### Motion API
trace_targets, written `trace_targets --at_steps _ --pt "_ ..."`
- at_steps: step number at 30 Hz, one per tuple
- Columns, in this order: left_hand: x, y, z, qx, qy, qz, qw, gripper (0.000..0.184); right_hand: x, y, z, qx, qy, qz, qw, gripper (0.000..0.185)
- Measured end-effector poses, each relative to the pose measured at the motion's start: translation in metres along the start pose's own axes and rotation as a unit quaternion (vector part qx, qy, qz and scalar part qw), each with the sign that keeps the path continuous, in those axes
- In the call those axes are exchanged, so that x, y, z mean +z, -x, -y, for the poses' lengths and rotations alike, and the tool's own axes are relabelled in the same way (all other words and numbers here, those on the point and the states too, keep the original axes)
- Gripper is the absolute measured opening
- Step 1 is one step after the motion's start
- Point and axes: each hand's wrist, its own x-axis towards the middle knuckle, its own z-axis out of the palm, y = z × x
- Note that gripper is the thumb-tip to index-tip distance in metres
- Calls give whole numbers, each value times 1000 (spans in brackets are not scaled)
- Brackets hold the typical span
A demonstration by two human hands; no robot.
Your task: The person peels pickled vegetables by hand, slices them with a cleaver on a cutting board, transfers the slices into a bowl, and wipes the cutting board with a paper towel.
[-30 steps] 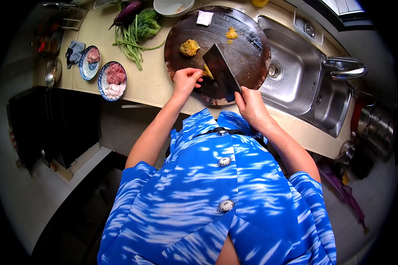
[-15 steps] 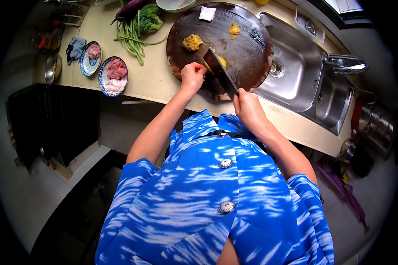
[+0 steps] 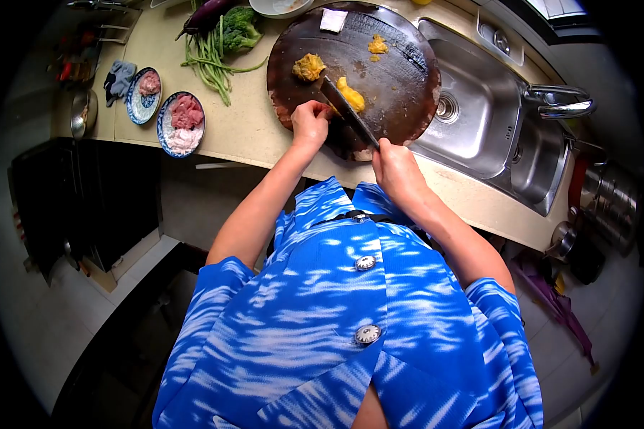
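My right hand is wrapped round the handle of a dark cleaver, whose blade stands on edge over the round dark chopping board. Against the blade's far side lies a yellow, wet-looking piece of food. My left hand is closed in a pinch beside the blade, near the board's front edge; what its fingertips hold is hidden. Farther back on the board sit a crumpled yellow-brown clump and a small heap of yellow bits. A folded white piece lies at the far edge.
Left of the board are green beans, broccoli, an eggplant, a plate of raw meat, a second patterned plate and a grey cloth. A steel sink with a faucet adjoins the board's right side.
The cleaver's blade has turned more upright and shifted slightly left, uncovering more of the yellow piece behind it. My left hand has stayed nearly in place.
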Motion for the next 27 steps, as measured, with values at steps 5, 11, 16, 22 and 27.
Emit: trace_targets --at_steps 5,11,16,22,27 --pt "1 3 -1 0 -16 -17 1000 8 -2 0 -1 -13 -1 -1 1000 17" --pt "4 3 2 -5 -4 -45 999 7 -1 0 0 -23 0 2 1000 16" --pt "7 1 6 1 3 -50 999 6 0 -3 -3 -35 14 1 999 13" --pt "3 5 -3 34 -34 -55 997 6 3 -5 -1 -40 57 14 997 10" --pt "0 6 -10 49 -59 -62 995 6 7 -14 2 -43 39 18 998 9"
